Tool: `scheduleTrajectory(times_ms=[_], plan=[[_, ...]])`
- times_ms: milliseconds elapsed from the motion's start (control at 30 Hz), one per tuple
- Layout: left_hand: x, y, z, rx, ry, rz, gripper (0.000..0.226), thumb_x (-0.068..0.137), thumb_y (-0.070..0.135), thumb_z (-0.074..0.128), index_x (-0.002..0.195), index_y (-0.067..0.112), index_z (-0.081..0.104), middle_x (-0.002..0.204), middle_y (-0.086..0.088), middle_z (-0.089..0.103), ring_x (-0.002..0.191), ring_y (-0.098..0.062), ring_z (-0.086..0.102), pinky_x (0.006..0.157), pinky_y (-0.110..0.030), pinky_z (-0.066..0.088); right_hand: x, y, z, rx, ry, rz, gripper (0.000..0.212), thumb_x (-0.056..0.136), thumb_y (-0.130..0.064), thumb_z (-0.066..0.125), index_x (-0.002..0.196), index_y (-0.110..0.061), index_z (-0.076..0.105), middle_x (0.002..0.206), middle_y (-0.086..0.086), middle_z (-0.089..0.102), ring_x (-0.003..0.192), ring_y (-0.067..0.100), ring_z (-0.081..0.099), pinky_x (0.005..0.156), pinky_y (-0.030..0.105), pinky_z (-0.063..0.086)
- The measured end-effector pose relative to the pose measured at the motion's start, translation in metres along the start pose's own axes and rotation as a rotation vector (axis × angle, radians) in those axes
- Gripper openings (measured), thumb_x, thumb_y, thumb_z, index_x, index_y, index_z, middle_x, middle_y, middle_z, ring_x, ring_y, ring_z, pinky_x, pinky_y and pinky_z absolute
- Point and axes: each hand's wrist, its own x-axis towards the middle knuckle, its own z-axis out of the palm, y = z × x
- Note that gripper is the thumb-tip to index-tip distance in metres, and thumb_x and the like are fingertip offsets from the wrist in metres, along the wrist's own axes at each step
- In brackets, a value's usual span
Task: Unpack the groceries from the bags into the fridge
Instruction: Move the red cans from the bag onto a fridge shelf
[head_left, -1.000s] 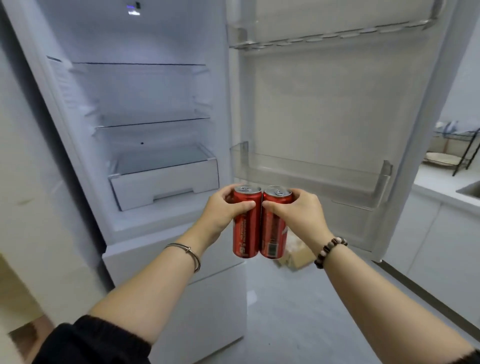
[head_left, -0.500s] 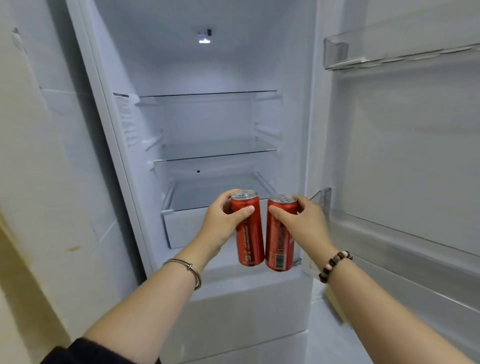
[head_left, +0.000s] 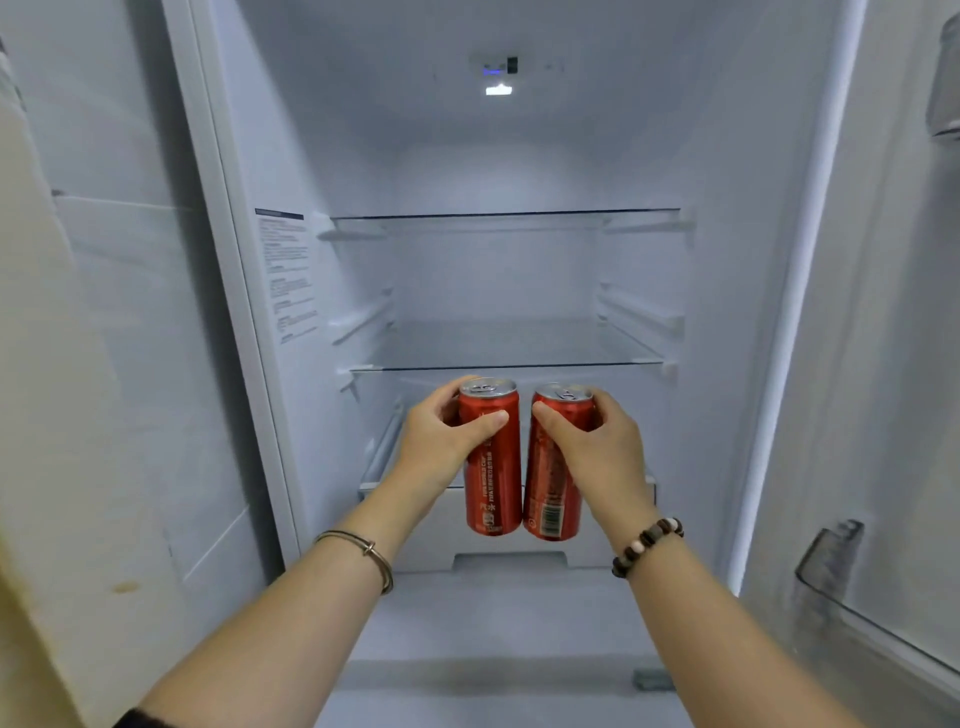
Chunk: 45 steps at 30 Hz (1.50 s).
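my left hand (head_left: 441, 436) is wrapped round the upper part of the left can (head_left: 493, 467), thumb across its front, and my right hand (head_left: 592, 447) grips the right can (head_left: 553, 478) the same way. both red cans are upright, side by side in the air at the open fridge (head_left: 498, 156), their tops just under the edge of the lower glass shelf (head_left: 509, 366) and in front of the white drawer (head_left: 431, 545). their bases lean close together; i cannot tell if they touch. a metal bangle (head_left: 371, 551) sits on my left wrist, a bead bracelet (head_left: 647, 543) on my right. a clear door bin (head_left: 857, 597) shows at the right
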Motion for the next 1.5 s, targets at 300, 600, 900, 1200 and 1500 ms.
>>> scheduleTrajectory(times_ms=[300,600,900,1200,1500], plan=[[0.037,-0.029,-0.027,0.084,-0.029,0.014,0.037,0.078,0.010,0.074,0.106,0.030,0.060,0.101,0.014,0.067,0.092,0.001,0.064,0.069,-0.011,0.049,0.026,0.018,0.029,-0.037,0.019,-0.014,0.033,0.079,-0.030,0.073,0.107,-0.025,0.057,0.095,-0.014,0.063,0.085,0.001,0.061,0.067,0.015,0.046],[0.076,-0.072,-0.017,0.144,-0.043,-0.046,0.040,0.077,0.011,0.075,0.113,0.018,0.059,0.108,0.003,0.066,0.100,-0.012,0.062,0.084,-0.024,0.049,0.065,0.056,0.039,-0.102,0.061,0.035,0.049,0.076,-0.024,0.077,0.119,-0.021,0.053,0.108,-0.007,0.060,0.095,0.007,0.059,0.079,0.022,0.047],[0.112,-0.100,-0.010,0.148,0.006,-0.083,0.035,0.079,0.012,0.073,0.108,0.021,0.056,0.102,0.002,0.064,0.096,-0.015,0.062,0.083,-0.027,0.048,0.096,0.082,0.053,-0.081,0.125,0.110,0.049,0.077,-0.025,0.076,0.119,-0.020,0.052,0.109,-0.005,0.059,0.096,0.011,0.058,0.082,0.026,0.045],[0.137,-0.120,-0.012,0.172,-0.044,-0.133,0.049,0.082,0.020,0.071,0.127,0.021,0.051,0.114,0.005,0.062,0.106,-0.013,0.060,0.094,-0.035,0.049,0.118,0.097,0.068,-0.091,-0.012,0.108,0.047,0.079,-0.022,0.075,0.120,-0.019,0.054,0.105,-0.008,0.065,0.093,0.005,0.063,0.080,0.026,0.052],[0.114,-0.158,-0.018,0.240,-0.105,-0.221,0.063,0.078,0.013,0.075,0.134,0.020,0.046,0.123,0.003,0.058,0.116,-0.013,0.052,0.092,-0.028,0.041,0.097,0.128,0.064,-0.200,-0.084,0.182,0.049,0.082,-0.013,0.071,0.126,-0.019,0.052,0.111,-0.004,0.062,0.099,0.009,0.056,0.073,0.014,0.042]])
